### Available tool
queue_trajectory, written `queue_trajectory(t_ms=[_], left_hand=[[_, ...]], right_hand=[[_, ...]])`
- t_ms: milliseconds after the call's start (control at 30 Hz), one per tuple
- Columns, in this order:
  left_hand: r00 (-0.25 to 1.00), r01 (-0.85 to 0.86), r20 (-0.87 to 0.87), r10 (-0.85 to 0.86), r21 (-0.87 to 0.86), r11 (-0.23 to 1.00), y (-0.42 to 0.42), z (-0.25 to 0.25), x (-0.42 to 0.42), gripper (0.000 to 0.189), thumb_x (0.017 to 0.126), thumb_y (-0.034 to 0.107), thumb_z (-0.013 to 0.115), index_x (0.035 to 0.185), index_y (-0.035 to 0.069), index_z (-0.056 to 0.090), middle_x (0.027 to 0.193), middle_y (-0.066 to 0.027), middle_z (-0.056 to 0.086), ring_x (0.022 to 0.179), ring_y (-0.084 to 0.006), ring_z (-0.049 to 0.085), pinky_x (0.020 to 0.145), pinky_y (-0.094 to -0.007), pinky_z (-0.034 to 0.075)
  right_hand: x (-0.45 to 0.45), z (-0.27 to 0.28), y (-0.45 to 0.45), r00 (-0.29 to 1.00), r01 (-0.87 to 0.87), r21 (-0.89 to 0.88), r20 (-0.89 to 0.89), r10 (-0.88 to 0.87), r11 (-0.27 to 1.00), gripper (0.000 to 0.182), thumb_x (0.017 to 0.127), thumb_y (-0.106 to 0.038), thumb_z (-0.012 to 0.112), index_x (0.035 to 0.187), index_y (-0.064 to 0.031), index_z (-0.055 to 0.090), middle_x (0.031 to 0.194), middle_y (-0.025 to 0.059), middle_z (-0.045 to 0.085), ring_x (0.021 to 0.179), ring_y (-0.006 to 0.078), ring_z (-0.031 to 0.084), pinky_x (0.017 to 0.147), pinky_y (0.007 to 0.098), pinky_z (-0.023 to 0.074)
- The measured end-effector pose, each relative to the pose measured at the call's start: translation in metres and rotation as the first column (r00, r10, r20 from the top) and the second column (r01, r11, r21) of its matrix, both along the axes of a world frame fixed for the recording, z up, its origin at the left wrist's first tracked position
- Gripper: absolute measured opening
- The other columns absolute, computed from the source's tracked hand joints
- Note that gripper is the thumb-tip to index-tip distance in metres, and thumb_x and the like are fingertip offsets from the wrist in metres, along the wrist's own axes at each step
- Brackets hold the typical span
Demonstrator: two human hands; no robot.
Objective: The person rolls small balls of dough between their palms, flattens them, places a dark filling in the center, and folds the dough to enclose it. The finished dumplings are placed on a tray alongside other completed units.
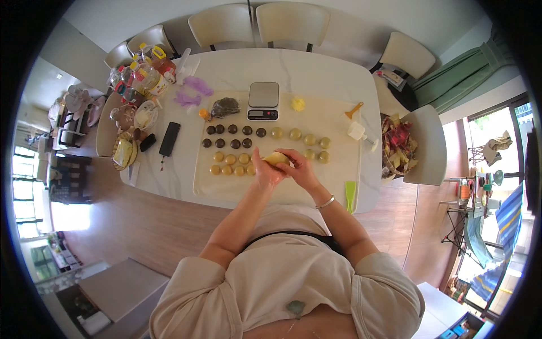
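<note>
Between my two hands is a piece of yellowish dough (276,159), pressed out of round. My left hand (267,171) cups it from below, and the fingers of my right hand (300,165) grip its right side. Both hands hover over a pale mat (237,186) on the table. Just beyond them lie two rows of dark brown balls (232,129). Left of my hands are rows of small tan dough balls (230,159), partly hidden by my left hand. To the right sit several larger olive-yellow balls (309,139).
A digital kitchen scale (263,101) stands at the mat's far side, near a dark lump in plastic wrap (225,107) and a yellow crumbly heap (298,104). At right are a white plunger mould (356,131), an orange tool (354,110) and a green scraper (350,196). A phone (170,139) and bottles (148,78) occupy the left.
</note>
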State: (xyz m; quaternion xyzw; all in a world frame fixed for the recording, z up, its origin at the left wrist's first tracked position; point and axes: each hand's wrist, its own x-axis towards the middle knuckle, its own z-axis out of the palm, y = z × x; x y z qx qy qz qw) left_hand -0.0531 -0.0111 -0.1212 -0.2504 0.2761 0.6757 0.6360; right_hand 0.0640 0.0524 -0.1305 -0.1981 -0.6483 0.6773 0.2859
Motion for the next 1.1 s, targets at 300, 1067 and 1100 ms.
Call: queue_trajectory(t_ms=[300, 1067, 1100], left_hand=[[0.984, 0.175, -0.033, -0.174, 0.038, 0.984, -0.004, 0.013, -0.001, 0.103, 0.074, 0.083, 0.029, 0.146, 0.009, 0.023, 0.155, -0.0185, 0.000, 0.142, -0.0393, -0.003, 0.092, -0.0749, -0.014], [0.605, 0.766, -0.243, -0.758, -0.085, 0.638, -0.022, -0.036, -0.032, 0.108, 0.072, 0.085, 0.034, 0.131, -0.005, 0.043, 0.128, -0.0214, 0.051, 0.119, -0.0321, 0.051, 0.100, -0.0602, 0.030], [0.575, 0.776, -0.259, -0.776, -0.128, 0.618, -0.024, -0.033, -0.035, 0.103, 0.076, 0.082, 0.034, 0.129, -0.006, 0.045, 0.126, -0.0214, 0.054, 0.116, -0.0326, 0.053, 0.099, -0.0557, 0.035]], right_hand=[[0.006, -0.021, 0.008, 1.000, -0.006, -0.504, -0.026, -0.008, 0.864, 0.040, 0.089, -0.018, 0.063, 0.124, 0.0010, 0.055, 0.105, 0.0045, 0.064, 0.091, 0.0105, 0.057, 0.080, 0.0247, 0.0465], [0.029, -0.040, 0.026, 0.995, -0.045, -0.850, 0.010, 0.100, 0.525, 0.036, 0.093, -0.030, 0.056, 0.118, -0.0039, 0.057, 0.111, 0.0073, 0.063, 0.100, 0.0181, 0.060, 0.085, 0.0298, 0.0476], [0.029, -0.037, 0.026, 0.997, -0.007, -0.848, 0.037, 0.071, 0.530, 0.036, 0.092, -0.031, 0.059, 0.117, -0.0056, 0.059, 0.107, 0.0055, 0.065, 0.096, 0.0168, 0.061, 0.080, 0.0279, 0.0484]])
